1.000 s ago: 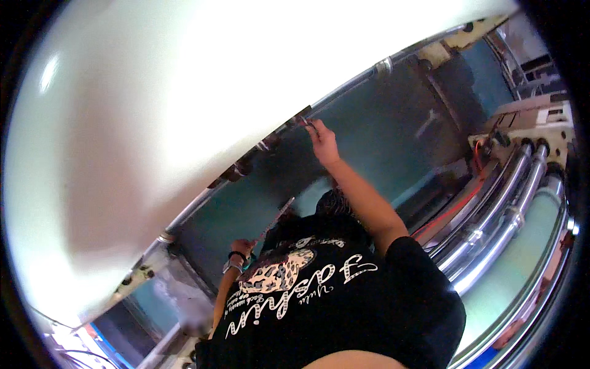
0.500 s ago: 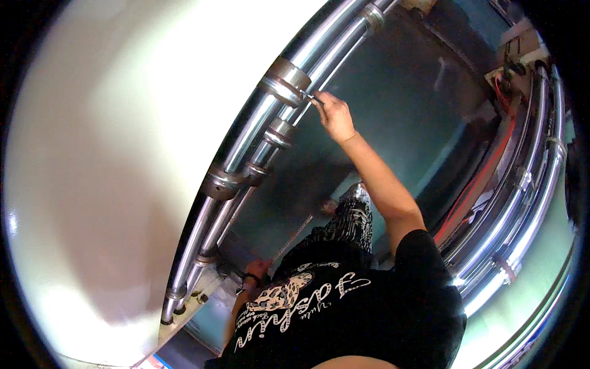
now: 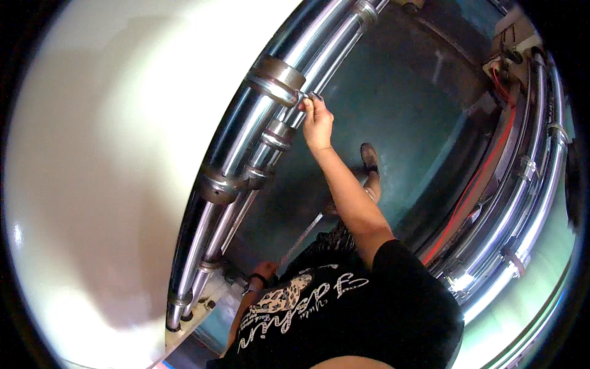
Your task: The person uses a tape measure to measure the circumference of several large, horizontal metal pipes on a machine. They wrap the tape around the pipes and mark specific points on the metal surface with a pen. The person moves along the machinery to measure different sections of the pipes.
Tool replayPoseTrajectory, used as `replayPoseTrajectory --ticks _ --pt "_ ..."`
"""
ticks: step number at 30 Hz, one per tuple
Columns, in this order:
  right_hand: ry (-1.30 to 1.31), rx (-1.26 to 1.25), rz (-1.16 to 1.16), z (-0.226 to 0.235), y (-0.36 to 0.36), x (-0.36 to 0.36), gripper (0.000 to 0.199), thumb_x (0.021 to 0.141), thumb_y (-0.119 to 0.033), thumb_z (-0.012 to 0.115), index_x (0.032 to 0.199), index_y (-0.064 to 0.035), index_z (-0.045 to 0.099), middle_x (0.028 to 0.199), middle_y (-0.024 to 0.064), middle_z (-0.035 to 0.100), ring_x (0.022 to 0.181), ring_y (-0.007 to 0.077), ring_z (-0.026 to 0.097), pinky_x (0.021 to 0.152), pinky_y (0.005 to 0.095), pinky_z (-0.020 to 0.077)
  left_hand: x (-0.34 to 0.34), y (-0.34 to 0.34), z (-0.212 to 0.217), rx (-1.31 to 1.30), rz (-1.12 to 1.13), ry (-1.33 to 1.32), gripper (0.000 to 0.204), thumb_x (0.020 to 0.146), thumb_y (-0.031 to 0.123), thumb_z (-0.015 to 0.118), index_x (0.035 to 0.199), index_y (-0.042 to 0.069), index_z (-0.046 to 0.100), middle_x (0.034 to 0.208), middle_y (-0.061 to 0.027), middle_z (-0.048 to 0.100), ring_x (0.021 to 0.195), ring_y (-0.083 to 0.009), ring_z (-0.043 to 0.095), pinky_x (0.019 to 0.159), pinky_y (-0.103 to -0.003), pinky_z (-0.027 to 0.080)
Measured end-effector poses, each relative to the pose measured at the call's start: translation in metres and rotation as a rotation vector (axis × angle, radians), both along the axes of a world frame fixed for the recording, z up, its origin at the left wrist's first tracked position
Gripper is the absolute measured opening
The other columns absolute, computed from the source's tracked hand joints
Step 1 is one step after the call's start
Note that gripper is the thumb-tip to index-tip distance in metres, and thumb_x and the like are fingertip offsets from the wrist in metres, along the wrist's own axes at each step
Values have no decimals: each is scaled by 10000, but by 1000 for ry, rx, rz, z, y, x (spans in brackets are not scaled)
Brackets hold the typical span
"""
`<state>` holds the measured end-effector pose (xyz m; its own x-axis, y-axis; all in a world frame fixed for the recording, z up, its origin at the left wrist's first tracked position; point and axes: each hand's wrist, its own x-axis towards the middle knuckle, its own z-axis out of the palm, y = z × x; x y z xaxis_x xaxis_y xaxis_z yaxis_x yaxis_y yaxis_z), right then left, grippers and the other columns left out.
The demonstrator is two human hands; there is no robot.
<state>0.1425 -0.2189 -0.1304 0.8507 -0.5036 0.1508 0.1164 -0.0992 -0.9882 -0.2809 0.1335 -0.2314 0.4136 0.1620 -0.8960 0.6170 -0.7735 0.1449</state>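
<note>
My right hand pinches a small dark-ended metal tool that looks like a hex key. Its thin silver tip meets the side of a wide steel collar on a polished shaft; whether it sits in a screw is too small to tell. Low at my left side, my left hand is closed round one end of a long thin steel ruler, which slants up and away over the floor. The fingers of that hand are partly hidden in shadow.
A big cream-white roll fills the left. Shafts with more collars run beside it. On the right are further chrome bars and a red cable. My shoe stands on the dark green floor between them.
My right hand has turned more upright and moved slightly left and down, staying at the collar with the tool. My foot has come into view on the floor. The left hand still holds the ruler.
</note>
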Motion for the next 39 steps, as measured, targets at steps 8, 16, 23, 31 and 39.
replayPoseTrajectory --ticks 8,16,23,31,39 --pt "-90 -77 240 -1 -25 2 134 869 -166 524 871 -43 578 763 150 605 685 316 605 603 355 476 63 -48 52 109 -372 -105 529 763 537 521 696 18 603 685 -185 591 646 -343 568 599 -418 438" --pt "-101 166 321 -15 -42 2 176 892 -148 498 996 -28 572 885 140 637 848 239 629 729 298 474 91 -78 73 149 -195 -145 485 756 520 561 692 42 615 685 -137 621 636 -276 600 591 -391 450" --pt "142 78 22 -87 -71 -10 227 912 -190 450 922 -7 584 843 137 597 824 256 576 743 326 447 73 -100 83 111 -137 -48 527 762 549 537 706 33 623 660 -124 629 641 -265 611 591 -390 463" --pt "579 -30 389 -134 1 -78 184 881 -196 475 960 -30 483 784 225 583 759 385 584 660 431 452 60 -80 70 90 -258 8 514 764 528 540 663 29 609 644 -151 599 627 -297 586 593 -386 443" --pt "603 93 305 -144 55 -28 172 845 -138 501 867 33 501 716 173 580 642 278 599 577 388 466 78 -90 71 143 -198 -2 491 768 498 561 632 26 576 624 -160 578 609 -311 569 567 -408 419"
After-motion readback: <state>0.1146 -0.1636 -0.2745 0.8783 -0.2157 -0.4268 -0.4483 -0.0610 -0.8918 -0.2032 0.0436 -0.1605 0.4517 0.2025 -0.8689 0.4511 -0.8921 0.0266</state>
